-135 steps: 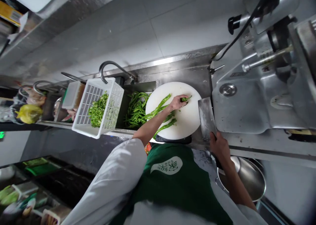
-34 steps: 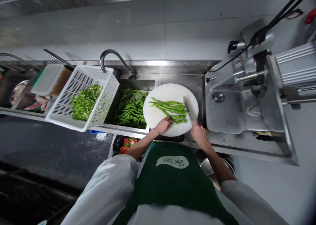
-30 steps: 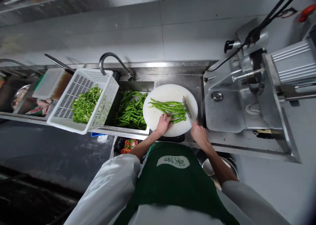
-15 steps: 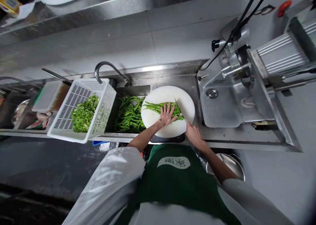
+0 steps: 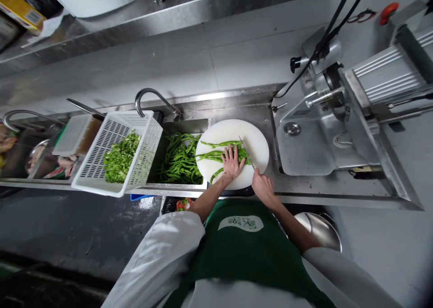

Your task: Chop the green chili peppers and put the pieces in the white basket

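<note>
Looking straight down at a round white cutting board [image 5: 259, 148] on a steel counter, with a small bundle of long green peppers [image 5: 216, 144] lying across it. Long axis of the bundle pretty much left to right, square to the body.

Flat on top of that bundle, the left hand [image 5: 232, 162], fingers spread wide, pressing down rather than gripping (so wide open, palm down, nothing closed inside it).

At the near right edge of the board, the right hand [image 5: 262, 188], wrapped tight round the handle of a knife [image 5: 246, 147]. Blade pointing away from the body, crossing the peppers at roughly a right angle, just beside the left fingertips on their right side. Touching the bundle or a hair above it? Can't tell from up here.

So: peppers dead ahead, left hand on them, right hand nearer the body and off to the right. One stray pepper [image 5: 216, 175] curling toward the near edge, left of the wrist.

Off to the left, a sink [image 5: 184, 125] heaped with more whole peppers, then a white basket [image 5: 154, 132] of chopped greens [image 5: 120, 157]. Big metal slicing machine [image 5: 314, 141] on the right, well apart from the board.
</note>
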`<state>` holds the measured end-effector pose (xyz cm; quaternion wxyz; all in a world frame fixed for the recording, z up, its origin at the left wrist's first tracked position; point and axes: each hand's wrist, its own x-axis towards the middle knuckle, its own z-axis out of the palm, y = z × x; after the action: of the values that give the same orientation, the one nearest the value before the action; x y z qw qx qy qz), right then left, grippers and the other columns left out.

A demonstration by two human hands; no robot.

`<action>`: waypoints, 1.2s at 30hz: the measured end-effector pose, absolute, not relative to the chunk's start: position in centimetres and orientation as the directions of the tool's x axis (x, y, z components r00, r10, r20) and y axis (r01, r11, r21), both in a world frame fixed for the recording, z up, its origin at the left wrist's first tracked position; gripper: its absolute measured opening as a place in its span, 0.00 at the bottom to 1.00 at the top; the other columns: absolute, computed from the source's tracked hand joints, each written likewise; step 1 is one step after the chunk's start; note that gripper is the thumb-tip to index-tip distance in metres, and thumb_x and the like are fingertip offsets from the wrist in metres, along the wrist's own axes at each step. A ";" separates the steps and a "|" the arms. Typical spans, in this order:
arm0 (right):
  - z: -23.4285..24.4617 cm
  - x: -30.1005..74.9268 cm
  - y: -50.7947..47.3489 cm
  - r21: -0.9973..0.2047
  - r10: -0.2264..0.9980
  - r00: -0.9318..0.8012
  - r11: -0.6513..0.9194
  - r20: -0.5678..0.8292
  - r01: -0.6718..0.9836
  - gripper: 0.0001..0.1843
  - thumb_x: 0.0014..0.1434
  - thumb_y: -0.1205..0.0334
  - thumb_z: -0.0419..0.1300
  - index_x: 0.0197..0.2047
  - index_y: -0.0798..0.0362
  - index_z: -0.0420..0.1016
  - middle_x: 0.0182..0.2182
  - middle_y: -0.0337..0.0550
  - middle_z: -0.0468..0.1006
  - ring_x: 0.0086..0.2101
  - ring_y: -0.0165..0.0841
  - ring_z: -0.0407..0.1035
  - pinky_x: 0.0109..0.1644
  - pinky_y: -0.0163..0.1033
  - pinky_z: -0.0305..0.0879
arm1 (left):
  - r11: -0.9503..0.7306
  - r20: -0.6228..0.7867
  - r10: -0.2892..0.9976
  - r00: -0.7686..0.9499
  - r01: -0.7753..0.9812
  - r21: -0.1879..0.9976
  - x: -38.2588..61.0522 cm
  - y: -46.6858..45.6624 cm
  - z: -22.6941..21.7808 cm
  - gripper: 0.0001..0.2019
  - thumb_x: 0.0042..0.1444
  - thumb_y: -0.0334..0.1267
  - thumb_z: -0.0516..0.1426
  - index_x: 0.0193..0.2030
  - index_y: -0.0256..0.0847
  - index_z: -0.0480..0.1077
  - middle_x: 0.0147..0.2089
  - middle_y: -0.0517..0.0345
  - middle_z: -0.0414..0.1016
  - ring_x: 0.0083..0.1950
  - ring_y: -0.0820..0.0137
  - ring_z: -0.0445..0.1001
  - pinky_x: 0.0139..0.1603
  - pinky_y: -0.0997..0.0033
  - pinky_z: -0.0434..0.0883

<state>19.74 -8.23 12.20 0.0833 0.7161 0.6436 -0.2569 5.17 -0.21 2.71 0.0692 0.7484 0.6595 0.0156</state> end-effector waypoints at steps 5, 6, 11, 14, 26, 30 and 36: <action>10.8 22.5 -7.7 -0.318 0.900 0.064 -0.217 -0.431 0.923 0.17 0.73 0.66 0.47 0.58 0.58 0.72 0.41 0.59 0.84 0.42 0.44 0.81 0.48 0.41 0.68 | -0.113 -0.052 0.991 0.124 0.977 0.183 4.5 1.6 4.1 0.37 0.74 0.53 0.42 0.83 0.35 0.40 0.84 0.42 0.35 0.84 0.51 0.35 0.79 0.36 0.48; 10.1 23.5 -7.8 -0.368 0.905 0.089 -0.257 -0.415 0.894 0.17 0.73 0.63 0.47 0.56 0.58 0.73 0.40 0.58 0.84 0.41 0.43 0.80 0.46 0.41 0.68 | -0.092 -0.065 0.992 0.106 0.977 0.190 4.5 2.2 4.2 0.37 0.75 0.53 0.42 0.83 0.36 0.40 0.84 0.42 0.37 0.84 0.52 0.36 0.79 0.36 0.48; 5.9 27.9 -9.0 -0.674 0.839 0.185 -0.526 -0.512 0.519 0.17 0.70 0.52 0.49 0.44 0.54 0.72 0.23 0.41 0.77 0.24 0.37 0.73 0.28 0.36 0.66 | -0.128 -0.120 0.981 0.152 0.974 0.186 4.9 3.0 3.7 0.36 0.74 0.55 0.43 0.82 0.36 0.47 0.83 0.41 0.45 0.83 0.49 0.44 0.79 0.37 0.49; 4.0 28.8 -10.2 -0.704 0.794 0.232 -0.606 -0.561 0.370 0.15 0.66 0.49 0.52 0.38 0.51 0.70 0.20 0.38 0.74 0.21 0.35 0.71 0.26 0.37 0.66 | -0.161 -0.118 0.976 0.180 0.975 0.154 5.5 2.1 3.6 0.37 0.74 0.56 0.42 0.82 0.36 0.47 0.83 0.41 0.44 0.83 0.47 0.43 0.78 0.34 0.50; 1.2 28.8 -10.9 -0.690 0.791 0.280 -0.611 -0.543 0.387 0.16 0.66 0.48 0.54 0.35 0.51 0.71 0.19 0.39 0.73 0.25 0.37 0.72 0.34 0.38 0.67 | -0.187 -0.094 0.976 0.195 0.979 0.086 7.2 2.3 3.4 0.44 0.71 0.62 0.46 0.82 0.32 0.43 0.84 0.42 0.34 0.84 0.44 0.33 0.80 0.35 0.44; 1.0 28.6 -11.1 -0.685 0.762 0.259 -0.647 -0.593 0.335 0.16 0.68 0.48 0.53 0.36 0.51 0.70 0.18 0.38 0.73 0.20 0.34 0.69 0.29 0.38 0.65 | -0.221 -0.113 0.967 0.229 0.972 0.079 6.5 5.1 3.3 0.45 0.70 0.62 0.46 0.82 0.29 0.45 0.84 0.41 0.33 0.83 0.41 0.33 0.80 0.36 0.43; 0.5 28.1 -11.3 -0.700 0.770 0.251 -0.637 -0.586 0.321 0.15 0.69 0.48 0.53 0.36 0.50 0.68 0.18 0.35 0.71 0.19 0.33 0.67 0.29 0.37 0.65 | -0.206 -0.150 0.964 0.218 0.975 0.088 5.9 7.4 3.1 0.43 0.71 0.61 0.45 0.83 0.35 0.40 0.83 0.44 0.43 0.82 0.44 0.43 0.78 0.32 0.48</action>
<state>28.12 -11.27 0.47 -0.2271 0.7577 0.3602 -0.4946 5.94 7.41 3.06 0.0817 0.7760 0.6247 -0.0308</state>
